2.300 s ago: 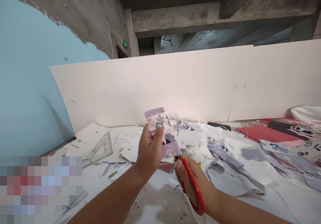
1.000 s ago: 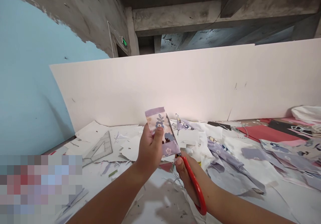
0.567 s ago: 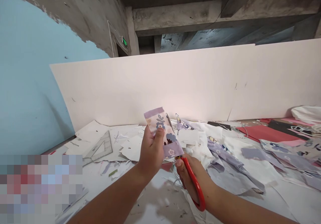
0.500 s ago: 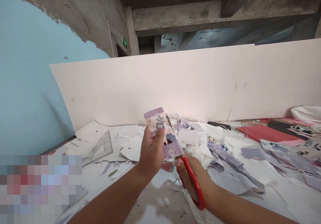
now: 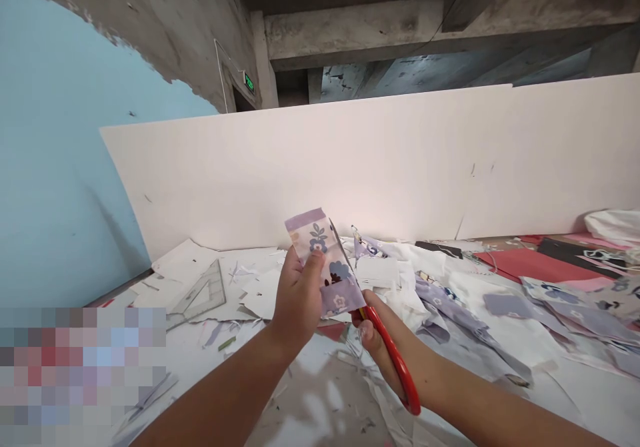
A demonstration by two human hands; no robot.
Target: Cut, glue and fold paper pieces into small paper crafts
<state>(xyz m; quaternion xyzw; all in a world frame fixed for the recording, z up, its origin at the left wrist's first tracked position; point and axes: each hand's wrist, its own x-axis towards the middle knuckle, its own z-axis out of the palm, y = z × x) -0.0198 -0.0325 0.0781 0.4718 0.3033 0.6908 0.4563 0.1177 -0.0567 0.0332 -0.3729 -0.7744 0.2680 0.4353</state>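
My left hand (image 5: pixel 300 290) pinches a small piece of floral fabric (image 5: pixel 327 260), with the thumb across its front. The piece is cream with blue-grey flowers and has lilac bands at its top and bottom ends. Red-handled scissors (image 5: pixel 395 353) are gripped in my right hand (image 5: pixel 390 340), just below and right of the fabric. Their blades run up along the fabric's right edge, and the dark tip shows near its upper right side. Most of the blade length is hidden by the cloth.
White scraps and a clear set square (image 5: pixel 203 293) lie on the left of the table. Crumpled lilac floral cloth (image 5: pixel 450 307), red sheets (image 5: pixel 540 267) and a white bundle (image 5: pixel 613 227) lie to the right. Behind stands a white panel (image 5: pixel 350 167).
The scissors' handle has shifted slightly right and down with my right hand. The fabric in my left hand has moved a little left and up.
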